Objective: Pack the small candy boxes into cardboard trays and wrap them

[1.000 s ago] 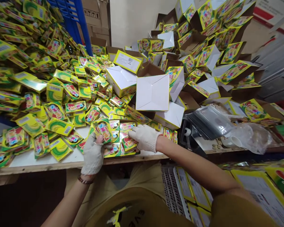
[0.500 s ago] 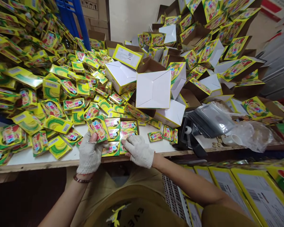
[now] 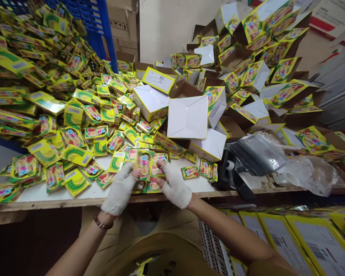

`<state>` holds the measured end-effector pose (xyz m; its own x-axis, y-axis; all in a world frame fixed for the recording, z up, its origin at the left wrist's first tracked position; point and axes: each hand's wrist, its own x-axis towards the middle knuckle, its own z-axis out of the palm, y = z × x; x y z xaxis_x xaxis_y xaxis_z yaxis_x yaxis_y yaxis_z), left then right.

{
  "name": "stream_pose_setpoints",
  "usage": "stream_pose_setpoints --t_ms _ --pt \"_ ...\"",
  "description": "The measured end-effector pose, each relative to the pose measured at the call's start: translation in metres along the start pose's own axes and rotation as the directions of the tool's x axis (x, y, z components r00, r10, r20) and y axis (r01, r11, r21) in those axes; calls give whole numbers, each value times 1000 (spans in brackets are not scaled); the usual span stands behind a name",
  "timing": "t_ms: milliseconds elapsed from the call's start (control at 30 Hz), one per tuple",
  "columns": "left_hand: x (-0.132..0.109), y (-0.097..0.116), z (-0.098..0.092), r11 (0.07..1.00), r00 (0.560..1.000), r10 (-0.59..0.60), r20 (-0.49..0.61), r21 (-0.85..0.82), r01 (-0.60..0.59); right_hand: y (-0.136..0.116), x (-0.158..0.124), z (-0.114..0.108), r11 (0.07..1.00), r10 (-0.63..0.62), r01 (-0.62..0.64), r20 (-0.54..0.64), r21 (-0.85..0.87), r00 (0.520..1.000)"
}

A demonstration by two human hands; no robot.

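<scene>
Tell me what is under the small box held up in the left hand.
Under the held box, more small boxes lie side by side, their printed faces showing past its edges. Whatever sits directly beneath it is hidden by it and the left hand.

Place: a packing workshop, by the look of it
Bench (image 3: 201, 184): plain white top, raw wooden front edge
Small printed boxes (image 3: 74, 154): loose in a great heap at left, beside a blue plastic crate (image 3: 110, 44)
Open cartons (image 3: 186, 119): piled from the middle to far right
Brown shipping cartons (image 3: 127, 40): far side, one with handling symbols
Near right: more printed cartons (image 3: 307, 235), rowed below bench height
</scene>
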<state>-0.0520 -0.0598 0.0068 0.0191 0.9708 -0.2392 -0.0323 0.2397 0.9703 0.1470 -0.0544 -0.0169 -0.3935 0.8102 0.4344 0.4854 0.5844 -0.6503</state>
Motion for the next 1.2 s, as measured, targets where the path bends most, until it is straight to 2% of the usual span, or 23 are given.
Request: stream_pose_setpoints --t_ms 33,67,100,167,200,233,267,333,367,433,533,600,733,800,867,967,1000,1033,1067,1133,1200 --pt "-1 2 4 991 998 54 37 118 -58 -3 9 -4 999 14 -12 -73 41 997" --pt "-1 3 8 962 990 122 74 238 -136 -5 19 -9 998 7 -1 -93 60 996" --pt "0 4 12 913 974 196 111 343 -222 -5 30 -16 998 -20 23 -52 61 998" --pt "6 5 17 798 932 322 164 482 -361 -2 49 -28 998 -62 56 139 42 988" --pt "10 5 16 754 915 367 168 523 -398 2 55 -32 999 -43 38 220 24 975" --pt "15 5 15 719 901 408 151 555 -419 6 60 -35 1000 13 -12 257 -5 966" --pt "20 4 11 685 885 450 122 588 -430 12 62 -36 995 99 -92 244 -42 965" --pt "31 2 2 594 838 541 68 675 -439 21 61 -31 951 301 -286 137 -120 944" --pt "36 -1 -3 534 811 581 74 716 -449 24 57 -25 917 381 -364 91 -160 920" --pt "43 -7 -11 413 765 626 152 768 -490 26 48 -11 858 473 -452 34 -243 880" --pt "46 -19 -15 286 745 598 296 789 -544 18 36 10 814 485 -456 -11 -361 874" --pt "45 -26 -13 231 740 566 362 792 -565 12 32 18 804 470 -421 15 -421 882" --pt "43 -29 0 104 722 566 398 834 -541 8 33 22 797 447 -339 112 -499 887" --pt "44 -29 10 37 697 580 422 841 -540 14 34 20 828 418 -306 153 -470 895" --pt "45 -30 20 -14 659 557 505 800 -600 25 30 13 895 349 -277 161 -350 923" --pt "45 -30 28 -38 621 488 613 726 -687 49 11 -16 932 311 -303 7 -199 951" --pt "44 -30 29 -35 621 475 624 718 -695 58 2 -28 919 334 -332 -29 -212 942" --pt "44 -29 29 -30 625 465 627 717 -696 66 -8 -41 901 362 -346 13 -262 932" --pt "44 -28 29 -28 632 456 627 720 -694 74 -17 -53 876 394 -340 104 -342 913" --pt "44 -27 27 -38 642 440 628 727 -686 87 -34 -70 803 470 -265 292 -534 833" --pt "43 -27 25 -50 646 431 629 732 -680 93 -42 -79 729 525 -169 385 -663 759"
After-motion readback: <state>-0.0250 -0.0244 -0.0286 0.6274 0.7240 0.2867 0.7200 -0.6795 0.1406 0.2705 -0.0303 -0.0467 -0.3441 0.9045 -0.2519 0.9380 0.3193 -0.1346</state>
